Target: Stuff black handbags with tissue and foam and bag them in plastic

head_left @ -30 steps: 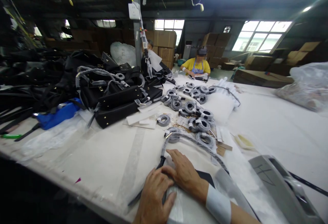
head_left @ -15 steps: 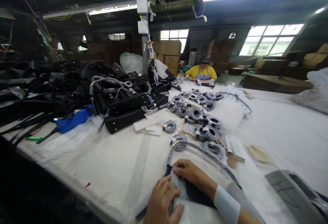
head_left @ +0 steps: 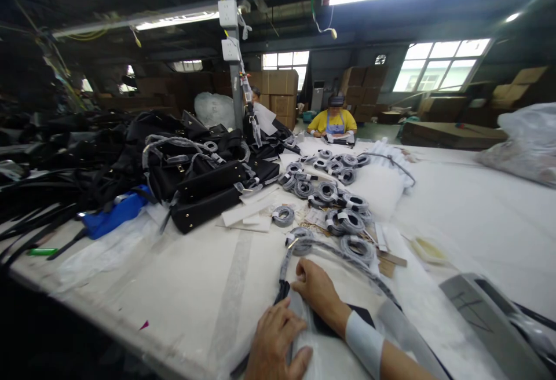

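My left hand (head_left: 274, 342) lies flat with its fingers apart on a clear plastic bag (head_left: 304, 333) at the table's near edge. My right hand (head_left: 316, 288) rests on the same bag, fingers curled over its top edge, where a wrapped grey strap (head_left: 330, 248) comes out. A black flat piece (head_left: 362, 313) shows under the plastic by my right wrist. Several coiled wrapped straps (head_left: 336, 194) lie just beyond my hands.
A heap of black handbags (head_left: 204, 171) fills the left of the white table (head_left: 469, 206), with a blue bag (head_left: 110, 212) and green marker (head_left: 41, 251) nearby. A grey device (head_left: 490, 316) sits at the right. A person in yellow (head_left: 333, 120) works at the far end.
My right hand has shifted slightly forward along the bag's top edge and its fingers curled. The view swung a little; my left hand stays pressed on the plastic.
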Demonstrator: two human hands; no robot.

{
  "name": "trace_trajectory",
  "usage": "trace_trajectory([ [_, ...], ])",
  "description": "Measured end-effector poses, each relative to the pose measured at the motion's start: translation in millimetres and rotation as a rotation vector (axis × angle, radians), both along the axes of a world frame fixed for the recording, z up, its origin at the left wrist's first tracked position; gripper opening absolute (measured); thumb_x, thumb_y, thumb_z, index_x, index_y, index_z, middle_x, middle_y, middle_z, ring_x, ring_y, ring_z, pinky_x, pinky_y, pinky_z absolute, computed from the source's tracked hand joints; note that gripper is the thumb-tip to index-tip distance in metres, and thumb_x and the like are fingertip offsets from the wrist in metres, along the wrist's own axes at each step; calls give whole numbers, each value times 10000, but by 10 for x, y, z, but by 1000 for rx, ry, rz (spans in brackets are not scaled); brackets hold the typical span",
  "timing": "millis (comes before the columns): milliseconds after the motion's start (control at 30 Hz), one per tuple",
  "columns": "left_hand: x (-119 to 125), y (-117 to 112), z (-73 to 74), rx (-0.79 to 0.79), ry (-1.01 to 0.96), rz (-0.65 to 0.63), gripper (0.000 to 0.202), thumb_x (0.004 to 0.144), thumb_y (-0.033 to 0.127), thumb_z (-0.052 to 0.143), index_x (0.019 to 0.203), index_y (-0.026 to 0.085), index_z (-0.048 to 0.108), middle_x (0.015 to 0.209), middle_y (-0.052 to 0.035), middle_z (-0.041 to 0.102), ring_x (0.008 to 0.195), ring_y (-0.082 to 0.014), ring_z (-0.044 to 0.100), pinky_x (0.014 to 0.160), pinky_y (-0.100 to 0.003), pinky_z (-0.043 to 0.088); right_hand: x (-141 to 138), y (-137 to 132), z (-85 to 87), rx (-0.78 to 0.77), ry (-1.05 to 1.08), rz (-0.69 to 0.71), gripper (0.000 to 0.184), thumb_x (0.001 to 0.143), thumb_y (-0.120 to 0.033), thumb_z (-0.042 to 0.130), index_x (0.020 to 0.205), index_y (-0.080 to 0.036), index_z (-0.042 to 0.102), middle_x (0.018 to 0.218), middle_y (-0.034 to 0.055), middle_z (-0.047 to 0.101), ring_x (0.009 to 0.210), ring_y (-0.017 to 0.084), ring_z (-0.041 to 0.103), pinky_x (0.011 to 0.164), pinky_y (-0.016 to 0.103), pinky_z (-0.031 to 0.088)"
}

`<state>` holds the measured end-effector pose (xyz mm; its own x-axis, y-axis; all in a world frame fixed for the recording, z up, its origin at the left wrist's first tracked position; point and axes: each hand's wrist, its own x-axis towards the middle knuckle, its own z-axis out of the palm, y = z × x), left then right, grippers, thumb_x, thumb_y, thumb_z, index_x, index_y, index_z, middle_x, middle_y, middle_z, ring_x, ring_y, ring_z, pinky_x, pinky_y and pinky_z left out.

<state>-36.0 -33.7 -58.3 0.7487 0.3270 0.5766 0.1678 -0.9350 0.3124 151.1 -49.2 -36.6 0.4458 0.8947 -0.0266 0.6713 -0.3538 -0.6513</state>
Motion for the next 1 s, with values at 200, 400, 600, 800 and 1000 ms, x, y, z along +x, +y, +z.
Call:
trace_trajectory([
  [200, -9, -27, 60, -58, -68, 6, 289, 748, 202, 680, 1030, 247, 644, 938, -45, 709, 1082, -269, 662, 876, -393, 595, -76, -68, 134, -43, -19, 192, 234, 846, -126, 514, 841, -181, 741, 862, 60, 747, 826, 180, 658, 751, 246, 422],
  [400, -14, -62, 115, -96, -131, 14, 246, 770, 183, 640, 1009, 240, 638, 931, -49, 707, 1062, -262, 668, 879, -393, 595, 62, -147, 201, -120, 71, 198, 322, 717, -47, 562, 952, -158, 751, 877, 59, 741, 797, 169, 641, 702, 232, 426],
  [600, -26, -73, 138, -69, -124, 32, 236, 772, 184, 642, 1000, 244, 642, 949, -46, 715, 1067, -260, 669, 872, -394, 601, 153, -79, 132, -239, 261, 146, 363, 669, -49, 616, 990, -168, 733, 655, -42, 620, 564, 90, 500, 527, 186, 346],
  [800, -50, -54, 127, -10, -149, 9, 200, 800, 206, 623, 996, 242, 644, 925, -41, 710, 1079, -246, 667, 877, -352, 592, 118, -33, 118, -233, 369, 86, 377, 624, -30, 617, 975, -150, 688, 599, -77, 540, 502, 73, 421, 464, 185, 283],
  [1000, -35, -49, 141, -21, -153, -2, 185, 802, 189, 615, 980, 238, 636, 912, -35, 701, 1079, -240, 661, 895, -354, 584, 110, -47, 56, -158, 304, 41, 374, 586, -30, 596, 933, -144, 678, 668, -43, 616, 553, 87, 485, 492, 181, 308],
])
